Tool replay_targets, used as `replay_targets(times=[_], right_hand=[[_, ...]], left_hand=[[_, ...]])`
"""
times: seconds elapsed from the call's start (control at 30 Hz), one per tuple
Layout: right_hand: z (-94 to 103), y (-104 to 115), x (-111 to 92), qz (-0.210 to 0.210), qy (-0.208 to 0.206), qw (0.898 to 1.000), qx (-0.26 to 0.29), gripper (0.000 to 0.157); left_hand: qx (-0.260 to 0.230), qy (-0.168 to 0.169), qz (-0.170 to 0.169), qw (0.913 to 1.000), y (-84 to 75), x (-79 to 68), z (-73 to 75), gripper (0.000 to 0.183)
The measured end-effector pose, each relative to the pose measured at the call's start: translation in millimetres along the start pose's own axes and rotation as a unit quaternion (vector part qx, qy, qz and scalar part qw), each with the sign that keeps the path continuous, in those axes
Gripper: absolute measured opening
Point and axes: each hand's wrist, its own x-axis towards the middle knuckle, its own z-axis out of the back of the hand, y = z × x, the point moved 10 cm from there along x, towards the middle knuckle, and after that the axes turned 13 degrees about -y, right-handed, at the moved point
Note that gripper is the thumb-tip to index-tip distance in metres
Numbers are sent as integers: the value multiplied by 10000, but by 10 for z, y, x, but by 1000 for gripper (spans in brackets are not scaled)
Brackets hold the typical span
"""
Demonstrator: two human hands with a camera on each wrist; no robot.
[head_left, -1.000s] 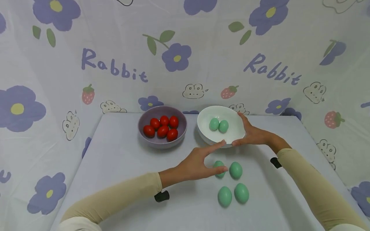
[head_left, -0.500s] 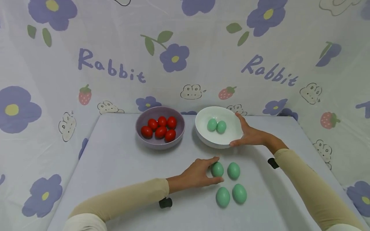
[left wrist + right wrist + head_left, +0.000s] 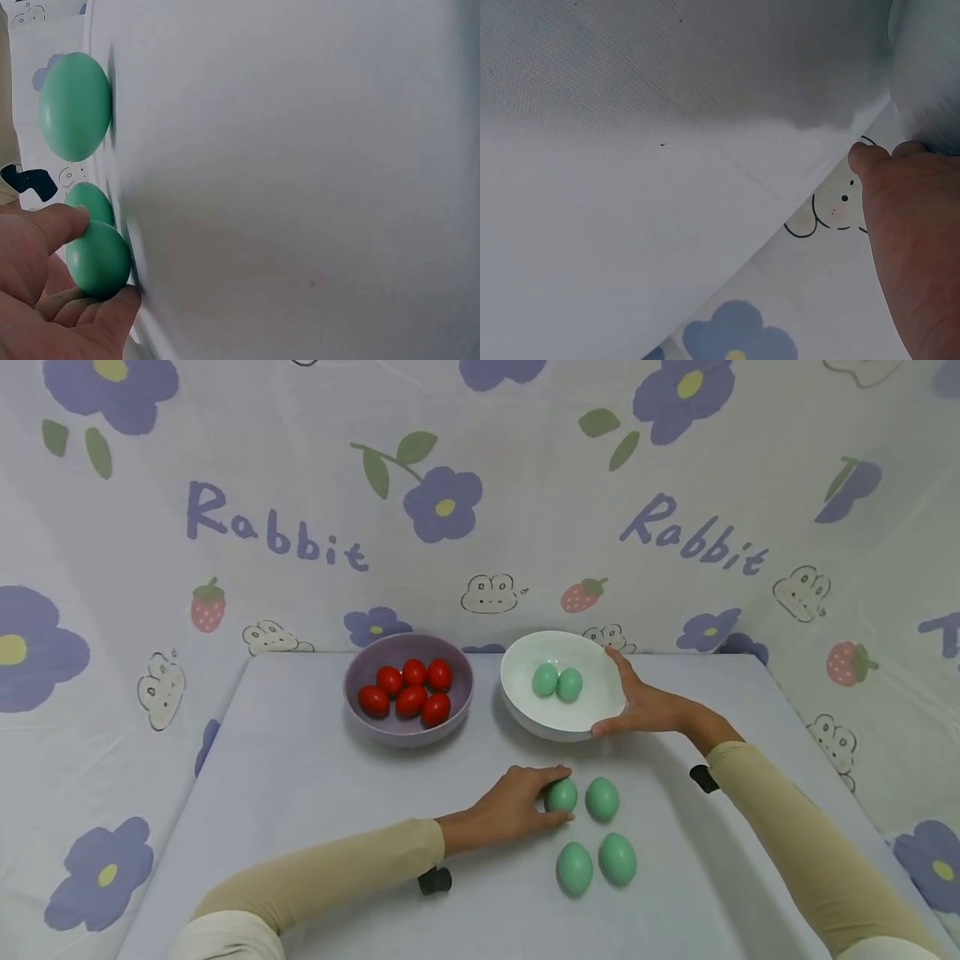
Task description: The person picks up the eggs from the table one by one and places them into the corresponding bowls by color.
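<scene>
My left hand [image 3: 510, 808] pinches a green egg [image 3: 561, 796] on the table, the thumb on its near side and the fingers on its far side. The left wrist view shows thumb and fingers touching that egg [image 3: 99, 260], with another green egg [image 3: 75, 106] apart from the hand. Three more green eggs lie close by, one beside it [image 3: 602, 799] and two nearer me. My right hand [image 3: 652, 706] grips the right side of a white bowl [image 3: 596, 697], which holds two green eggs [image 3: 546, 679]. Only part of this hand [image 3: 915, 240] appears in the right wrist view.
Left of the white bowl stands a purple bowl [image 3: 408, 736] with several red egg-shaped things [image 3: 411, 701] inside. Both bowls are near the back edge of the white table [image 3: 315, 760]. A patterned curtain [image 3: 300, 435] hangs behind and along the sides.
My left hand has come down toward me from near the white bowl's front, and its fingers have closed on the green egg. My right hand stays on the bowl. The head view has shifted slightly.
</scene>
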Motion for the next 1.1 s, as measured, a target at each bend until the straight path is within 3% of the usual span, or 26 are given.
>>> replay_targets(times=[0.33,0.6,0.83,1.1], right_hand=[[12,8,20,19,-38,10000,13,145],[-6,-11,30,57,-6,10000,76,146],[15,-24,27,76,-48,9999,66,145],[-8,-34,28,41,-43,10000,-36,145]], left_hand=[[105,122,-218,9996,16,20,-4,69],[-301,152,-348,9988,-41,52,66,66],[-1275,247,-412,9907,-250,185,265,64],[-1537,-57,4,9881,-309,403,629,74]])
